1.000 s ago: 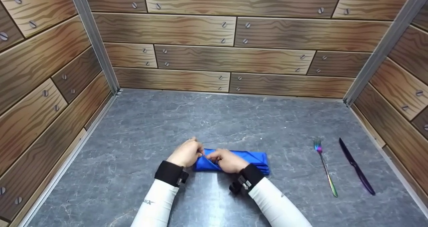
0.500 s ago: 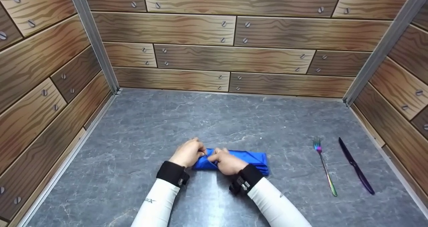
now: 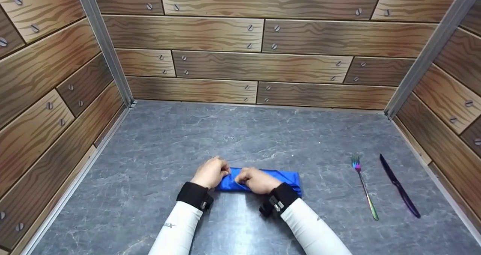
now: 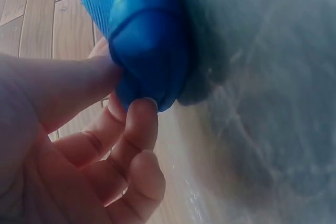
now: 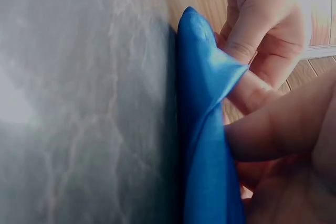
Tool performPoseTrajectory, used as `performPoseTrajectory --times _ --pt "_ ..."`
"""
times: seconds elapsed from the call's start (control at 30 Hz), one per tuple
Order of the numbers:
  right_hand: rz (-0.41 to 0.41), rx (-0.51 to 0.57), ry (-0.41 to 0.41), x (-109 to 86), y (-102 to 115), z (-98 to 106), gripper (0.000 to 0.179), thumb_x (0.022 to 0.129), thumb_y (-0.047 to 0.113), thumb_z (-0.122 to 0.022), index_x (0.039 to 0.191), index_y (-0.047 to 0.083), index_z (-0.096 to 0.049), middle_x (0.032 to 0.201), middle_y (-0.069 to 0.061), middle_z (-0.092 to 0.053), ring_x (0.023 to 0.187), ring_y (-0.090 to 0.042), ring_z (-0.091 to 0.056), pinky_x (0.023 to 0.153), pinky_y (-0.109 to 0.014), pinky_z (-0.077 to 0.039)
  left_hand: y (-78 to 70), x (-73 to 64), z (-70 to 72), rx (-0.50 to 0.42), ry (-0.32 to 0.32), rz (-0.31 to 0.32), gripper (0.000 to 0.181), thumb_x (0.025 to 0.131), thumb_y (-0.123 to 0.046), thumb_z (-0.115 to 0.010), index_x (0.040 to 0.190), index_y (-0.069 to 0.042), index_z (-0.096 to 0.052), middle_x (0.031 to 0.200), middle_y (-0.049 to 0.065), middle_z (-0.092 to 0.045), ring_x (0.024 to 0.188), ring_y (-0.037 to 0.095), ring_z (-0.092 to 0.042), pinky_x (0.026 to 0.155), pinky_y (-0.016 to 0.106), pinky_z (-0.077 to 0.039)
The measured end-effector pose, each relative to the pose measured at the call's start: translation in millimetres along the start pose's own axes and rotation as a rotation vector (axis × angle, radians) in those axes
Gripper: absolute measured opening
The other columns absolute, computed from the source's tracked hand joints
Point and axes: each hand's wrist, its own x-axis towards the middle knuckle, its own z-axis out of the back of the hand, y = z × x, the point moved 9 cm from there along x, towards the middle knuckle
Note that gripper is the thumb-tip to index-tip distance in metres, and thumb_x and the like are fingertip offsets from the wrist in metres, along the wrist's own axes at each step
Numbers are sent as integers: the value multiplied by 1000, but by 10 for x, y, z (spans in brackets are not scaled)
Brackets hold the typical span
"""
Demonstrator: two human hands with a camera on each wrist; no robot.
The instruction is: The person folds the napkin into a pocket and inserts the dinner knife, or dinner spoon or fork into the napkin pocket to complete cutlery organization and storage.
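Observation:
A folded blue cloth napkin (image 3: 288, 177) lies flat as a narrow strip in front of me. At its left end my left hand (image 3: 210, 172) pinches the folded layers; the left wrist view has the thumb and fingertips on the rounded end of the napkin (image 4: 152, 51). Close by, my right hand (image 3: 258, 180) holds the napkin a little right of there, its fingers curled at a diagonal fold. A loose corner of the blue cloth (image 5: 223, 74) sticks up beside the fingers in the right wrist view. My hands cover part of the cloth.
To the right lie a rainbow-coloured fork (image 3: 363, 187) and a dark purple knife (image 3: 399, 187), both tines and tip pointing away. The grey marbled tabletop (image 3: 169, 135) is enclosed by wood-patterned walls (image 3: 210, 65) at the back and both sides.
The raised flap between my hands now lies lower and flatter. My right fingers have curled in and shifted slightly; the left hand stays at the napkin's left end.

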Motion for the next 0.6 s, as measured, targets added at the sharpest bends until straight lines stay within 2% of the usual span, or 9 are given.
performPoseTrajectory --times 0.1,0.2,0.3,0.4,0.47,0.53,0.6 --pt "-7 -29 2 1 -6 4 29 102 -12 -55 110 -7 -82 101 -14 -73 101 -8 -65 96 -22 -52 8 -13 3 5 -3 19 8 105 -16 -87 99 -14 -83 107 9 -86 153 47 -69 122 61 -61" --pt "-71 -6 -16 -9 -38 25 28 105 -6 -58 114 -8 -84 113 -20 -82 111 -14 -72 104 -25 -56 25 -24 14 0 -6 49 9 104 -14 -89 106 -14 -80 109 11 -82 150 48 -70 116 63 -63" --pt "-162 72 -49 -14 -98 31 23 110 6 -65 111 -7 -84 104 -11 -82 101 -10 -68 96 -24 -54 89 -34 48 -7 -16 112 19 104 -18 -91 112 -12 -75 116 15 -78 140 48 -75 107 64 -66" --pt "-208 113 -90 -11 -131 25 23 110 16 -75 106 -6 -83 90 5 -74 85 -3 -58 82 -21 -47 207 -44 92 -10 -14 203 21 108 -28 -85 108 -10 -73 114 15 -77 115 41 -80 96 60 -67" --pt "-200 111 -107 -8 -121 21 23 108 17 -80 104 -5 -82 85 8 -71 79 -1 -55 77 -19 -46 308 -54 95 -21 21 276 29 112 -36 -80 101 -11 -72 105 11 -77 101 33 -78 88 52 -65" --pt "-191 102 -117 -6 -107 17 21 106 16 -82 104 -5 -83 87 4 -76 78 1 -55 77 -18 -46 400 -69 60 -54 92 339 37 114 -41 -76 92 -11 -73 92 6 -75 82 25 -71 77 44 -60" --pt "-175 91 -115 -8 -92 14 19 104 14 -84 105 -5 -84 91 -4 -81 80 2 -55 78 -18 -47 458 -80 2 -109 171 372 42 114 -41 -76 82 -14 -72 80 1 -71 70 18 -65 68 35 -54"
